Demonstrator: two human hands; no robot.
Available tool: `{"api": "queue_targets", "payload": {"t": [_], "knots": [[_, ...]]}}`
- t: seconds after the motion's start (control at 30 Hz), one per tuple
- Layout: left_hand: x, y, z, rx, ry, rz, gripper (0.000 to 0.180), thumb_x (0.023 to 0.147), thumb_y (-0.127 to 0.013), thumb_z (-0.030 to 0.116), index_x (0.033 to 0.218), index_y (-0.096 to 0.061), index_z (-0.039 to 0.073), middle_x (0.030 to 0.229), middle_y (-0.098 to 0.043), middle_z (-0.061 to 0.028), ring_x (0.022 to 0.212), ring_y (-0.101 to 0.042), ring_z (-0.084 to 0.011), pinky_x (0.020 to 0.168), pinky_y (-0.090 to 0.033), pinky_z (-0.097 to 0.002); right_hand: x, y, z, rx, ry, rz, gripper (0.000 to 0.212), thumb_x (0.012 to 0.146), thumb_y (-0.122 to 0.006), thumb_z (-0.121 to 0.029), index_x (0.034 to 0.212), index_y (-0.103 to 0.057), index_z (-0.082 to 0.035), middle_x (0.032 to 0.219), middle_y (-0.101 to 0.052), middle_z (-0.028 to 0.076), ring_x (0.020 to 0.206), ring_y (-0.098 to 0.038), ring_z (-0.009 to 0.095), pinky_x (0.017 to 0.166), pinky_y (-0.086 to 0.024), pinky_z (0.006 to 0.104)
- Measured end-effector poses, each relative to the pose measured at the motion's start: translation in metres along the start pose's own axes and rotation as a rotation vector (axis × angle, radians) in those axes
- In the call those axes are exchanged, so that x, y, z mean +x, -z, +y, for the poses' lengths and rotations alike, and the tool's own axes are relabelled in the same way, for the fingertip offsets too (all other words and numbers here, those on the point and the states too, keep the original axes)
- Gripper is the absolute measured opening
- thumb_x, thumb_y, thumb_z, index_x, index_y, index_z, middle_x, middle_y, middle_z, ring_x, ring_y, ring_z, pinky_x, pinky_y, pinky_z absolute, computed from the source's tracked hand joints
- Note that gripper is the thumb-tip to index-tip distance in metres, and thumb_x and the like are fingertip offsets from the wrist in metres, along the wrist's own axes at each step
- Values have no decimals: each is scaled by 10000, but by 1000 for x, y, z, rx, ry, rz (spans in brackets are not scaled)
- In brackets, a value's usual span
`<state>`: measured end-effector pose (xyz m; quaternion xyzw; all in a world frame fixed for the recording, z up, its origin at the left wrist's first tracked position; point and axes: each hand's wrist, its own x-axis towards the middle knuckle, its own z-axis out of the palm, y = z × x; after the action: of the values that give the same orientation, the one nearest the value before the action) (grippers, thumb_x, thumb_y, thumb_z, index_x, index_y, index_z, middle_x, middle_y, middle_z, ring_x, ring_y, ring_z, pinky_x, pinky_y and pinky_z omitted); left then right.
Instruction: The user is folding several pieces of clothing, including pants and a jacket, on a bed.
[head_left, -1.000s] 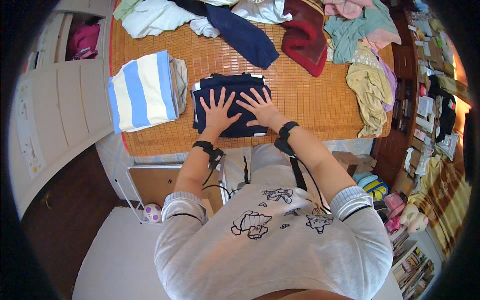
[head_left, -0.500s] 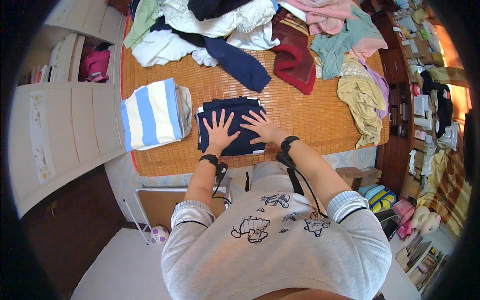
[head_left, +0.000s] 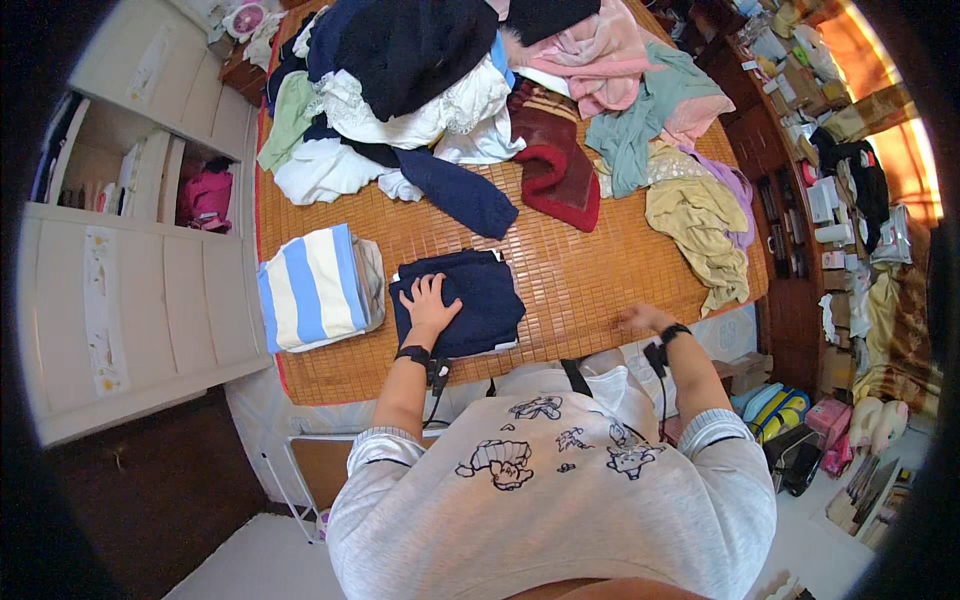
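Head: clothes heap [head_left: 480, 110] beyond navy stack [head_left: 485, 310]

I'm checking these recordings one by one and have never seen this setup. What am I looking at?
There is no robot here: these are a person's bare hands. Every picture comes from a wide camera worn on the head, looking down, so straight edges bend.

On the brown mat lie folded dark clothes, a folded striped cloth to their left, and loose clothes heaped farther away.

The left hand rests on the dark clothes, not lifting them. The right hand is blurred near the mat's close edge; nothing shows in it.
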<state>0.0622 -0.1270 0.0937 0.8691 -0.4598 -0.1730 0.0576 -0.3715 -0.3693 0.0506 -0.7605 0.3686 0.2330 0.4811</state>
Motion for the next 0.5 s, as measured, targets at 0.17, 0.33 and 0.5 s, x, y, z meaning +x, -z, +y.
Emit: {"api": "queue_targets", "payload": {"t": [0.17,0.33,0.5], "knots": [[-12,-13,-3,-97,61,111,564,673,-611,325,1184,-427,173,1202,-385,-83,1162,-304,-275,948,-180,-559,-59,-14,73,259,-434,55,389,661,-696,-273,950,-574,-44,790,-611,85,685,-579,182,598,-468,335],[-35,-15,23,-308,-17,134,279,678,-598,137,885,-438,41,884,-471,-161,859,-483,-347,717,-408,-392,-99,-47,97,615,-505,2,365,663,-695,-264,933,-588,-42,840,-614,59,685,-574,186,573,-485,330],[-53,-25,37,-239,48,-288,267,711,-534,282,642,-484,29,664,-567,-176,683,-567,-345,610,-434,-420,-77,-36,140,489,-504,-135,256,699,-656,-247,864,-610,-58,781,-600,46,640,-557,183,541,-474,309]]}}
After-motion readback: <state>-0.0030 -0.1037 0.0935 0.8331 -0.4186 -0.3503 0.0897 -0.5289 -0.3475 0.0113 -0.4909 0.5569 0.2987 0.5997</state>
